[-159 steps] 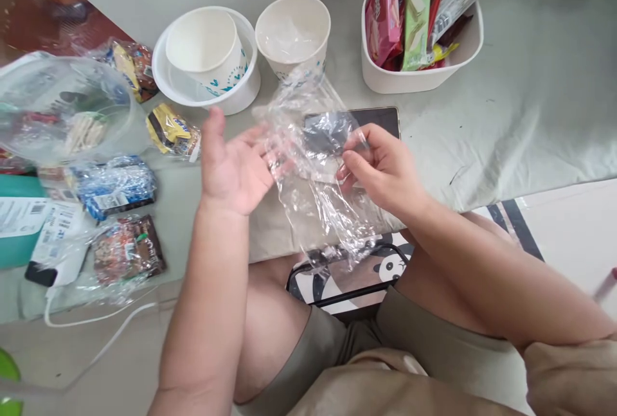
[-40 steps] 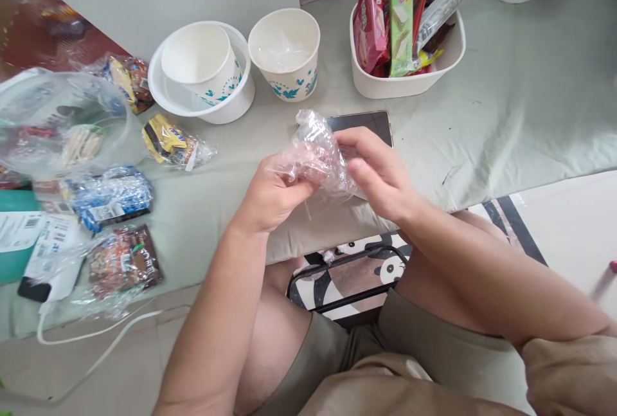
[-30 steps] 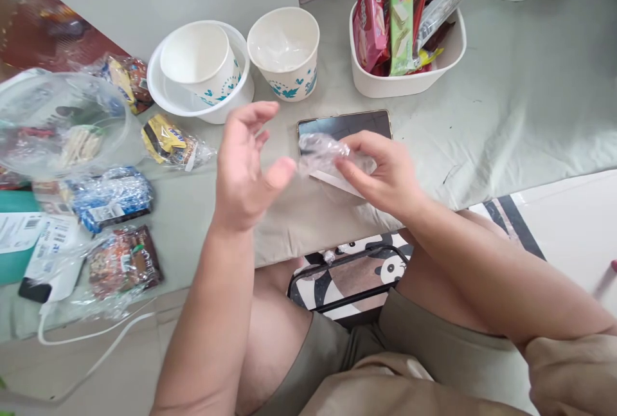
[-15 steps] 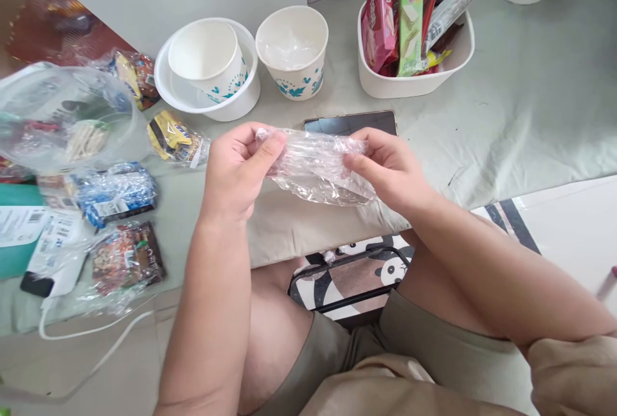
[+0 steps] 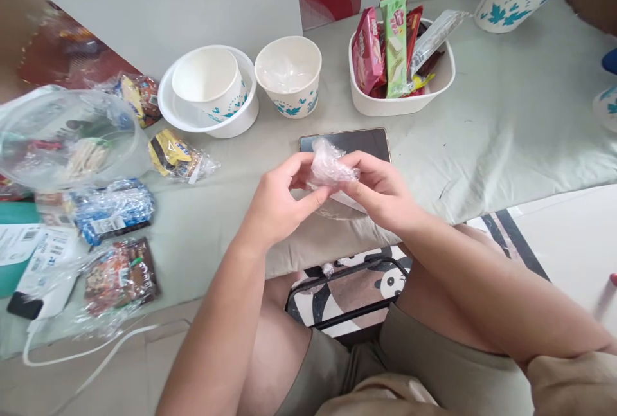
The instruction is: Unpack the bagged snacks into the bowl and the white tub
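Note:
A clear plastic bag (image 5: 332,165) is bunched up between my two hands, over the near edge of the cloth-covered table. My left hand (image 5: 284,200) pinches it from the left, thumb reaching under the crumpled part. On the other side my right hand (image 5: 380,188) grips it between thumb and fingers. Some of the film hangs loose below the fingertips. Just behind the bag lies a dark-screened phone (image 5: 357,141), partly covered by the bag and my hands. A paper cup (image 5: 292,104) with clear plastic film inside stands beyond the phone.
A white bowl (image 5: 241,123) holds another paper cup (image 5: 207,85). To the right, a white tub (image 5: 400,106) is full of wrapped snacks. Wrapped snack packs (image 5: 113,207) and a clear round container (image 5: 120,139) crowd the left. A patterned cup (image 5: 511,8) stands far right.
The bag was stretched out between my hands and is now gathered into a bunch. My left hand has moved right, close to my right hand. The view has tilted up slightly.

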`<state>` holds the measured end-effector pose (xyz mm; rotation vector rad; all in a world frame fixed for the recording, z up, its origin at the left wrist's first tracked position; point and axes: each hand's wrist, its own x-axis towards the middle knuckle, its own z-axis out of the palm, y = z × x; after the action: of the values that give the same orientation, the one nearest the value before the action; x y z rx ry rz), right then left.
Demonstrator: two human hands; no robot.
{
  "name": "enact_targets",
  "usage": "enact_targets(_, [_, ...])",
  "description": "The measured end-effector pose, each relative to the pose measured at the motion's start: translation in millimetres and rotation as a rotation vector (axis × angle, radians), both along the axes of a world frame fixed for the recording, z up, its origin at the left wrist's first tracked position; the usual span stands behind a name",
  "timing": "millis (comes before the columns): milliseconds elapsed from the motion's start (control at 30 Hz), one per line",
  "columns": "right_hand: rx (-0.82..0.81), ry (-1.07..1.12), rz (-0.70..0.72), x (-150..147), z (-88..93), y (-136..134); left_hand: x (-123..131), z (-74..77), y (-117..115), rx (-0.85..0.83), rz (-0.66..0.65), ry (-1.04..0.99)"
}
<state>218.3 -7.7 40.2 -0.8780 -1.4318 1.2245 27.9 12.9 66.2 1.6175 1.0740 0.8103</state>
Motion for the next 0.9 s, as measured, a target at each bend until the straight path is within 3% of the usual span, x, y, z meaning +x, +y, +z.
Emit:
enact_targets(133, [0.101,-0.254,-0.297,3,-5.2,-1,-3,1.7,2,0.043,0.062,0.031])
enact_targets(233, [0.076,-0.219,-0.159,3,-7.0,-1,-3,9.2,2,0.047,0.005,0.046])
enact_targets(333, [0.051,-0.129,-0.012,4,-11.5,-2,-4,13.2,3,0.04,0.048,0.01])
enact_targets(400, [0.077,-0.124,-0.101,6,-16.0,-3,-9,13.1,4,0.019,0.093,-0.05])
enact_targets(500, [0.171,-0.18,-0.348,10,-12.1,9,-21,11.4,6,-0.023,0.15,-0.1])
enact_targets(600, [0.312,-0.339,-0.448,4,21.4,45,-33,10.6,9,-0.058,0.218,-0.117])
enact_targets(733, [0.467,-0.716,-0.454,-19,75.6,126,-41,12.4,8,-0.051,0.235,-0.166])
enact_targets(800, [0.486,-0.942,-0.389,-28,77.5,171,-43,14.0,7,-0.046,0.223,-0.181])
enact_targets(900, [0.314,-1.212,-0.095,-30,43.0,230,-47,15.5,6,-0.051,0.215,-0.186])
